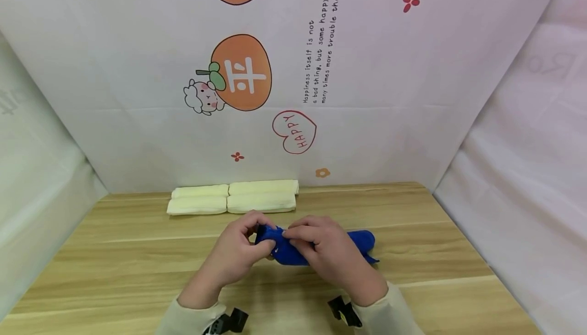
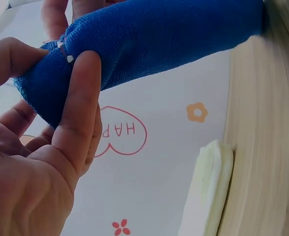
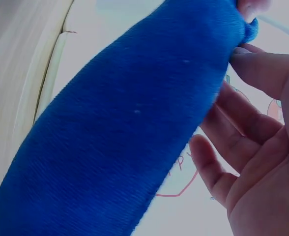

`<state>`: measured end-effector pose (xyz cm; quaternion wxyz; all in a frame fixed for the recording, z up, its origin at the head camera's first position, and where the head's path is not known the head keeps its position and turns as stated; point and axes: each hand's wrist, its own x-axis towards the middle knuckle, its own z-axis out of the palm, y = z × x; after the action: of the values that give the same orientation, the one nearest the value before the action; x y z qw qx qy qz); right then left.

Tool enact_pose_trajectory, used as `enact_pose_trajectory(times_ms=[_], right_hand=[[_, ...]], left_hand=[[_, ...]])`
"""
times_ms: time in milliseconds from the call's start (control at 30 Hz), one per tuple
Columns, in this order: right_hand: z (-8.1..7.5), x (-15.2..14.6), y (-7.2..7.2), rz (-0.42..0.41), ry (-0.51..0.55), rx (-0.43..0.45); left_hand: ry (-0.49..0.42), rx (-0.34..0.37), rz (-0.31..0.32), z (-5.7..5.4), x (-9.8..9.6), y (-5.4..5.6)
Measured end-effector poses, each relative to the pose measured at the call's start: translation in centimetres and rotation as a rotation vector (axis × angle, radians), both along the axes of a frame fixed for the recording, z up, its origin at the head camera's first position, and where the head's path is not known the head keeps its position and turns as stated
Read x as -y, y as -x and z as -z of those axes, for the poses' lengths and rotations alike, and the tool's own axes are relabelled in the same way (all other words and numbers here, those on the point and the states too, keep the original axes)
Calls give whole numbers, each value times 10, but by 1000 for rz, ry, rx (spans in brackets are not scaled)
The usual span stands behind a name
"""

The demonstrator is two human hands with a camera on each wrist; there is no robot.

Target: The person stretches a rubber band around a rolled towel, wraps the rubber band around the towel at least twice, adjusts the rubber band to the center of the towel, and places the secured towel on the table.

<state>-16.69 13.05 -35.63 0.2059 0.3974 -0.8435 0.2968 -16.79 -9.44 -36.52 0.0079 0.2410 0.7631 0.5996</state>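
A blue rolled cloth (image 1: pixel 291 257) is held above the wooden table, its loose end stretching to the right past my right hand. My left hand (image 1: pixel 238 253) pinches its left end between thumb and fingers. Close by, my right hand (image 1: pixel 327 248) pinches the cloth with thumb and forefinger. In the left wrist view the blue cloth (image 2: pixel 169 39) narrows into a gathered neck with two small white specks, near the left thumb. The right wrist view shows the cloth (image 3: pixel 110 132) as a long, thick roll, while the right hand's (image 3: pixel 262 128) other fingers sit loosely behind it.
Two pale yellow rolled cloths (image 1: pixel 261 201), each pinched in at the middle, lie side by side at the table's back edge. Behind the wooden table (image 1: pixel 114 253) stands a white printed backdrop (image 1: pixel 367 121). White fabric walls (image 1: pixel 518 146) enclose both sides.
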Motion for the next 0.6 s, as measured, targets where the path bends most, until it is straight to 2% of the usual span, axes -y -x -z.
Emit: enact_pose_trajectory(times_ms=[100,300,467,600], right_hand=[[0,-1,0,-2,-2,-21],[0,-4,2,-94,58,11],[2,-5,2,-156,75,69],[2,-6,2,-177,49,112]], left_hand=[[-77,43,51,1,0,0],[-182,84,135,1,-4,0],[-192,82,140,2,-6,-1],[-197,83,126,2,-6,-1]])
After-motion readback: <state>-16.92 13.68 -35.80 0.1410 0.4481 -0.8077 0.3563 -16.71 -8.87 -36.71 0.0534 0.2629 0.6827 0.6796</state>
